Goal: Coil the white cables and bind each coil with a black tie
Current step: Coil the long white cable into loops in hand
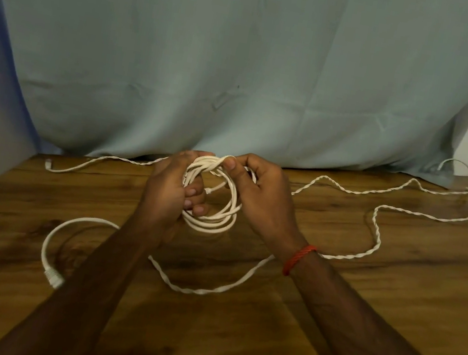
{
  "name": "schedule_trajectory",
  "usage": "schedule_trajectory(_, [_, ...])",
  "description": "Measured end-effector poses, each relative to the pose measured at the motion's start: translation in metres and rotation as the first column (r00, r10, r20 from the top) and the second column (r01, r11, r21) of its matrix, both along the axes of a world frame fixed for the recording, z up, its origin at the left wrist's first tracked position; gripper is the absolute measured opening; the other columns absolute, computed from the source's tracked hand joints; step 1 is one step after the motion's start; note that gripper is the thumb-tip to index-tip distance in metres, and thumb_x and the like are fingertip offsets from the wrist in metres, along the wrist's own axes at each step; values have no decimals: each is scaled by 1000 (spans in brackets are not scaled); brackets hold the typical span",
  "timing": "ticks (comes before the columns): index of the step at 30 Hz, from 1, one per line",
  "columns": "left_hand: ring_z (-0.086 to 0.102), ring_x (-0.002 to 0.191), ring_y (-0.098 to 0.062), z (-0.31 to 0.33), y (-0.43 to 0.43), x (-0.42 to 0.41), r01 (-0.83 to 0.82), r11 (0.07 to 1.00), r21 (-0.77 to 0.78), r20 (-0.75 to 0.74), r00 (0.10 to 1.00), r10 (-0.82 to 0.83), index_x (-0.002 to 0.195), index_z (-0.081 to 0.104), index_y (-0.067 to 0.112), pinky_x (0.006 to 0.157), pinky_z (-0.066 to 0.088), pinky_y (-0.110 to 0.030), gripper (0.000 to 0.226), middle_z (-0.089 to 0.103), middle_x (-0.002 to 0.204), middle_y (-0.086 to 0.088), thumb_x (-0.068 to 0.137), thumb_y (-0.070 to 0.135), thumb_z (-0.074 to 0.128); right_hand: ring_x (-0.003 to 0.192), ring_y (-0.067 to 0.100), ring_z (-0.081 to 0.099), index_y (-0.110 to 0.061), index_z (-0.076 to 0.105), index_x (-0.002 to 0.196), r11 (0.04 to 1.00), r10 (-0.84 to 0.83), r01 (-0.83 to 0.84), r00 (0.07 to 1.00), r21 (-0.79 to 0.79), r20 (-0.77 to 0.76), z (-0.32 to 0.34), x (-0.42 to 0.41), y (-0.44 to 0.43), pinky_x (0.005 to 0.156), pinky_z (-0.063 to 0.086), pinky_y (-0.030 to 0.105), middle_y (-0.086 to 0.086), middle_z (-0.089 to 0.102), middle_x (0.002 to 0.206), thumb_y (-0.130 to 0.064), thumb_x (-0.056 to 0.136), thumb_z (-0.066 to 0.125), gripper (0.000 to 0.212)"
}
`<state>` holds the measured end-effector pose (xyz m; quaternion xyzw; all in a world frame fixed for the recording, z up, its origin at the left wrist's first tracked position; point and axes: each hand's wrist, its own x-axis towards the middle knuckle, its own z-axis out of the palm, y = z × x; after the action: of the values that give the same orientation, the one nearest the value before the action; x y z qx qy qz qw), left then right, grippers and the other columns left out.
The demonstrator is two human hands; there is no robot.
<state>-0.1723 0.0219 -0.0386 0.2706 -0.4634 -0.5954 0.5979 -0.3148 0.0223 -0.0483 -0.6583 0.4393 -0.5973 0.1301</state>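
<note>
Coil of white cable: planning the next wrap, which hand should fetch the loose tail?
Right, probably: the left hand grips the coil through its middle; the right hand only pinches its top and can let go.

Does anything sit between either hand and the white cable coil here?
Nothing visible does. The left hand and right hand both grip the white cable coil directly, above the table; loose cable lies around them, not between.

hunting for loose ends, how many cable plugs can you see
2: one plug front left on the table, another far left by the curtain. More may hide in the coil.
</note>
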Motion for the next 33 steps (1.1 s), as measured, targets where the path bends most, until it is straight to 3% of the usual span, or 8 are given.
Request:
schedule_trajectory(10, [35, 30, -21, 10, 3, 2, -117, 991, -60, 188, 974, 126, 58, 53, 6, 48, 48, -31, 53, 33, 41, -10, 106, 24, 39, 66, 12, 62, -8, 69, 89, 999, 13, -15, 999, -38, -47, 5, -2, 2, 59, 49, 33, -1, 68, 72, -31, 101, 54, 30])
schedule_trajectory(15, [49, 34, -25, 19, 9, 12, -184, 975, -123, 306, 928, 213, 71, 60, 3, 48, 54, -34, 42, 45, 45, -13, 105, 21, 44, 62, 4, 55, -13, 64, 86, 996, 85, -86, 994, -17, -65, 5, 0, 1, 59, 46, 31, -10, 60, 67, -30, 104, 50, 28])
schedule_trajectory(20, [57, 36, -24, 16, 6, 9, -212, 963, -165, 386, 885, 261, 81, 64, 4, 63, 59, -53, 38, 60, 60, -10, 106, 24, 43, 70, 12, 64, -10, 67, 95, 989, 145, -146, 988, 15, 42, 2, 1, -1, 66, 52, 37, -2, 68, 77, -33, 100, 53, 26])
schedule_trajectory(23, [60, 38, -15, 16, 9, 6, -235, 941, -241, 460, 827, 325, 75, 62, 7, 47, 53, -28, 41, 68, 57, 2, 107, 19, 40, 67, 23, 66, -18, 59, 113, 986, 165, -166, 980, -2, 114, 4, 1, 1, 64, 53, 38, 11, 68, 77, -27, 99, 60, 17])
schedule_trajectory(25, [52, 31, -12, 15, 12, 4, -239, 952, -190, 419, 857, 299, 68, 60, 6, 37, 43, -20, 47, 61, 45, 0, 107, 18, 38, 58, 27, 60, -19, 53, 114, 986, 166, -164, 981, -26, 105, 5, 0, 2, 56, 49, 35, 19, 63, 69, -24, 99, 63, 19])
schedule_trajectory(27, [46, 28, -15, 14, 11, 3, -205, 969, -137, 355, 903, 241, 67, 61, 3, 33, 42, -22, 50, 58, 43, -4, 108, 18, 37, 54, 29, 57, -18, 52, 109, 985, 171, -167, 982, -52, 74, 5, -1, 4, 52, 46, 36, 19, 61, 66, -23, 99, 63, 16])
schedule_trajectory(30, [46, 29, -17, 11, 7, 2, -175, 983, -57, 306, 934, 184, 75, 63, -4, 35, 49, -28, 49, 59, 48, -8, 108, 21, 36, 53, 9, 53, -11, 58, 101, 981, 117, -127, 990, -145, -78, 8, -4, 7, 51, 43, 28, 6, 61, 65, -17, 97, 65, 9])
schedule_trajectory(33, [45, 29, -15, 10, 6, 2, -156, 986, -56, 277, 947, 166, 76, 61, -1, 41, 55, -33, 44, 57, 47, -7, 107, 19, 38, 67, 11, 60, -12, 72, 96, 957, 70, -151, 949, -249, -308, 11, -12, 6, 62, 49, 30, 0, 67, 76, -21, 89, 74, 11])
